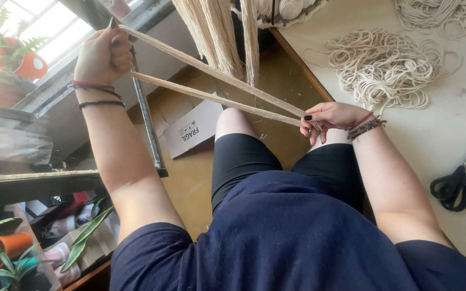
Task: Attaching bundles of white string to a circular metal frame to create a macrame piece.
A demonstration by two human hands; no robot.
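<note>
Two cream cord strands pulled taut, running diagonally above the lap. Measured out but not yet cut, it seems. Left hand raised high, clenched around both ends; right hand low, pinching them together. Loose cord pile and black scissors on bench alongside.

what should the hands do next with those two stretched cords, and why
Probably draw the right hand back a little to keep tension. The left hand holds the cords high near the window, both strands run taut and converge at the right hand's pinch above the knee. The hanging cord bundle is close, so slack could tangle.
</note>
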